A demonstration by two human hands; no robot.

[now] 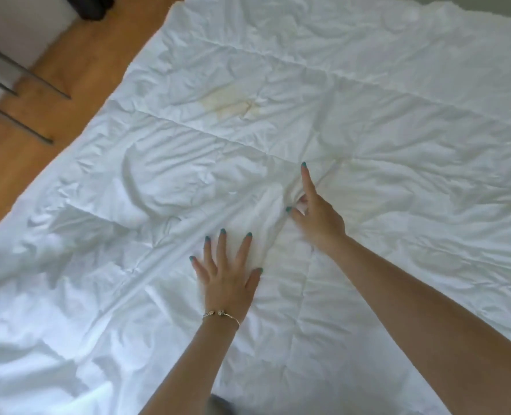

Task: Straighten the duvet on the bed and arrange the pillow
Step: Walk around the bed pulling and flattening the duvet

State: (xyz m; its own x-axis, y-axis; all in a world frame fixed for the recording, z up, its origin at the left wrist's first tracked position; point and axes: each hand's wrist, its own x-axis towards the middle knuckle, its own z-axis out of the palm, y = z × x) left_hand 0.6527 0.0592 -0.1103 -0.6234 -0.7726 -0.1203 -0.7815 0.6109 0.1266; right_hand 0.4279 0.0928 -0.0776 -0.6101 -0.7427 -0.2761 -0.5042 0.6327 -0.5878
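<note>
A white quilted duvet (pixel 353 121) covers the bed and fills most of the view; it is wrinkled and carries a yellowish stain near its upper middle. My left hand (pixel 227 274) lies flat on the duvet with fingers spread, a thin bracelet on its wrist. Just to its right, my right hand (pixel 317 217) touches a raised fold of the duvet: the index finger points straight out, the thumb is extended, and the other fingers curl into the fabric. No pillow is in view.
A wooden floor (pixel 77 73) runs along the duvet's left edge. Dark thin metal legs (pixel 24 70) of some furniture stand on it at the far left, and a dark object (pixel 89 7) sits at the top left by a white wall.
</note>
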